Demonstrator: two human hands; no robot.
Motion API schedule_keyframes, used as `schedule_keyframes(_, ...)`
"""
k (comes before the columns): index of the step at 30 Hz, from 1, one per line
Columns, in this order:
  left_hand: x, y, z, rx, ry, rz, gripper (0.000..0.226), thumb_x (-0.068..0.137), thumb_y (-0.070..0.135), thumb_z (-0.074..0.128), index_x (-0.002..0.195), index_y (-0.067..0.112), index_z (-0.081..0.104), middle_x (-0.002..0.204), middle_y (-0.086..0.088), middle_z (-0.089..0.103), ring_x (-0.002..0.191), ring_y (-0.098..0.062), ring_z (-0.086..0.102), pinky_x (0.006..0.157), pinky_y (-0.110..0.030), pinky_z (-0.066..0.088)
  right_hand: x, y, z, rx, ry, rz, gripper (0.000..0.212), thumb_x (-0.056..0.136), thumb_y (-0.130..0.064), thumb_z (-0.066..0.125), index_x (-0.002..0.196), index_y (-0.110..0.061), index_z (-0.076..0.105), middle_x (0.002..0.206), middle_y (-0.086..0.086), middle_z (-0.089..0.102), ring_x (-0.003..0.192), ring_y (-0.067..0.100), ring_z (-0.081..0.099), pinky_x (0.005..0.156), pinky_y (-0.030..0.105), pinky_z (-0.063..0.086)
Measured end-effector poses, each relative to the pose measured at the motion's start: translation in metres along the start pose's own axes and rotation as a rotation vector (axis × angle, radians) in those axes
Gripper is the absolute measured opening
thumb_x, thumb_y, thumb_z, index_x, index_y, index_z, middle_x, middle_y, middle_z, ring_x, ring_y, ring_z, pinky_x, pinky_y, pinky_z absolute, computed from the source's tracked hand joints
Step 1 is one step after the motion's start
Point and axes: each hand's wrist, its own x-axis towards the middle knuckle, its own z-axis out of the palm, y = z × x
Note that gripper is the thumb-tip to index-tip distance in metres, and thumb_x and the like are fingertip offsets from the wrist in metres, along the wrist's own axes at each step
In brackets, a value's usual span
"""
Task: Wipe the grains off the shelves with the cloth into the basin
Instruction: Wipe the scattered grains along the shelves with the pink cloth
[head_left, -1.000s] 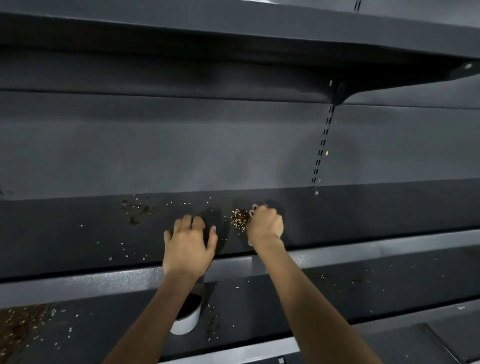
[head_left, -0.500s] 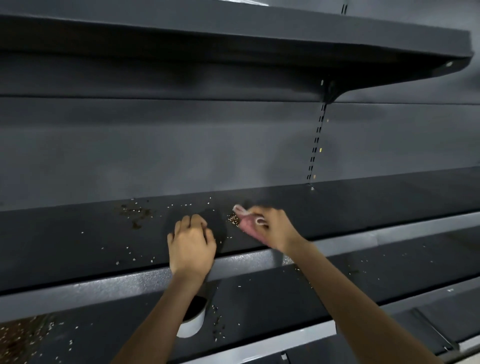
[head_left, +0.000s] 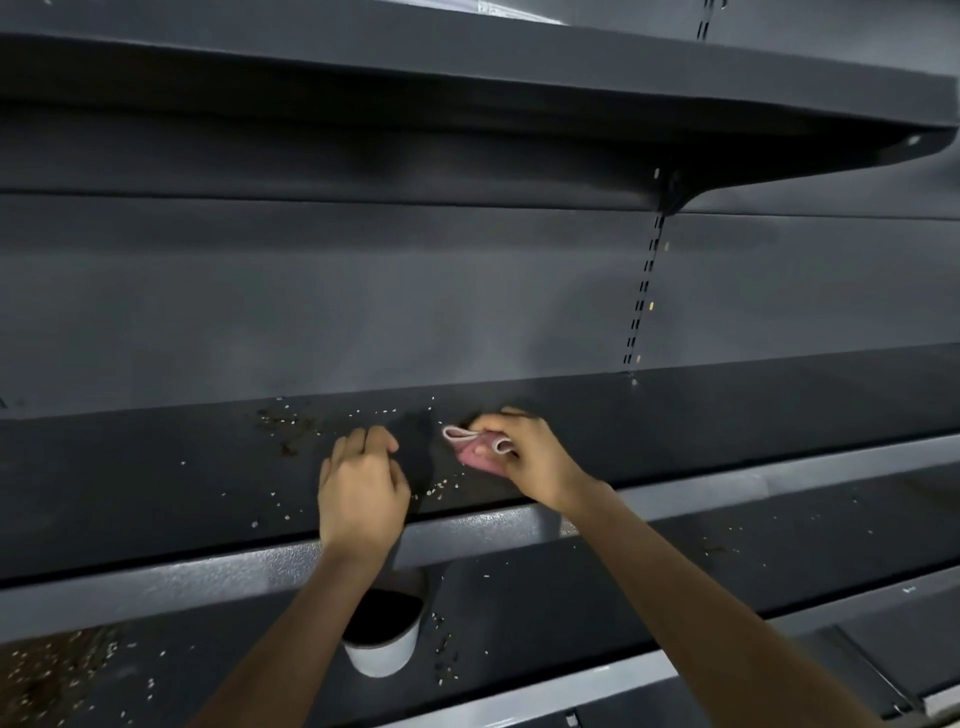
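My right hand (head_left: 535, 462) is shut on a folded pink cloth (head_left: 475, 449) and presses it onto the dark middle shelf (head_left: 727, 415). My left hand (head_left: 361, 493) rests on the same shelf just left of the cloth, fingers curled, with nothing seen in it. Scattered grains (head_left: 291, 423) lie left of my left hand, and a few more grains (head_left: 441, 486) lie between my hands near the shelf's front edge. A white basin (head_left: 384, 654) stands on the lower shelf below my left wrist, partly hidden by my forearm and the shelf lip.
The middle shelf has a grey front lip (head_left: 156, 582). A pile of grains (head_left: 52, 670) covers the lower shelf at far left, and some lie right of the basin. An upper shelf (head_left: 467, 67) overhangs. A slotted upright (head_left: 641, 296) runs down the back panel.
My right hand has turned and swept the cloth left and toward the front edge; the small grain pile beside it is gone from sight. My left hand's fingers have curled in.
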Motion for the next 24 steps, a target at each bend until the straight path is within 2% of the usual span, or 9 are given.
schedule_keyframes(2,0.001,-0.001,-0.001,-0.039,-0.012,-0.039,0.029,0.065,-0.011,0.055,0.087,0.005,0.063,0.086,-0.015,0.063,0.084,-0.036,0.057,0.073,-0.042,0.047,-0.001,-0.011,0.008,-0.031,-0.060,-0.052,0.023,0.078,-0.008,0.072,0.101,-0.009,0.070,0.086,0.003,0.058,0.074,0.010,0.056,0.068,0.014,0.040)
schedule_keyframes(5,0.003,0.001,-0.002,-0.067,-0.016,-0.053,0.032,0.064,-0.013,0.052,0.089,0.004,0.063,0.088,-0.017,0.063,0.086,-0.037,0.057,0.074,-0.043,0.047,-0.005,-0.017,0.030,-0.103,-0.188,-0.051,0.034,0.077,0.000,0.067,0.107,-0.014,0.069,0.100,0.007,0.065,0.090,0.021,0.063,0.080,0.028,0.049)
schedule_keyframes(7,0.002,0.001,-0.003,-0.065,-0.019,-0.057,0.032,0.065,-0.013,0.051,0.090,0.004,0.063,0.089,-0.016,0.063,0.088,-0.037,0.056,0.075,-0.043,0.047,-0.003,-0.012,0.036,-0.137,-0.194,0.007,0.037,0.077,-0.004,0.070,0.111,-0.019,0.068,0.106,0.005,0.064,0.095,0.021,0.063,0.085,0.032,0.050)
schedule_keyframes(10,0.002,0.001,-0.003,-0.060,-0.020,-0.068,0.032,0.065,-0.012,0.051,0.091,0.004,0.063,0.089,-0.016,0.063,0.089,-0.037,0.056,0.076,-0.043,0.045,0.007,-0.007,0.028,-0.136,-0.085,0.138,0.031,0.079,-0.011,0.072,0.109,-0.020,0.068,0.104,0.003,0.062,0.092,0.019,0.063,0.080,0.025,0.049)
schedule_keyframes(13,0.002,0.000,-0.002,-0.092,0.004,-0.085,0.032,0.066,-0.013,0.051,0.090,0.004,0.063,0.090,-0.016,0.063,0.089,-0.037,0.056,0.077,-0.044,0.045,0.010,-0.012,0.019,-0.090,-0.002,0.147,0.020,0.080,-0.010,0.070,0.100,-0.013,0.069,0.091,0.004,0.059,0.078,0.018,0.058,0.069,0.026,0.044)
schedule_keyframes(17,0.002,-0.001,-0.001,-0.183,0.048,-0.112,0.031,0.069,-0.013,0.046,0.090,0.003,0.062,0.091,-0.016,0.064,0.090,-0.037,0.055,0.079,-0.044,0.047,-0.001,-0.029,0.017,-0.096,-0.169,0.023,0.016,0.078,-0.009,0.069,0.094,-0.012,0.070,0.086,0.005,0.063,0.077,0.018,0.058,0.069,0.029,0.044)
schedule_keyframes(20,0.003,-0.003,0.000,-0.205,0.049,-0.104,0.030,0.069,-0.012,0.046,0.089,0.003,0.062,0.090,-0.017,0.064,0.090,-0.037,0.055,0.077,-0.046,0.048,-0.001,-0.032,0.028,-0.163,-0.324,0.017,0.023,0.081,-0.008,0.067,0.103,-0.015,0.070,0.101,0.006,0.067,0.092,0.019,0.060,0.081,0.028,0.045)
schedule_keyframes(24,0.003,-0.001,-0.001,-0.196,0.049,-0.098,0.026,0.073,-0.002,0.041,0.087,0.004,0.062,0.088,-0.016,0.064,0.089,-0.036,0.056,0.077,-0.046,0.049,0.007,-0.026,0.028,-0.175,-0.237,0.083,0.028,0.078,-0.015,0.074,0.106,-0.020,0.071,0.096,0.002,0.064,0.085,0.016,0.061,0.076,0.022,0.045)
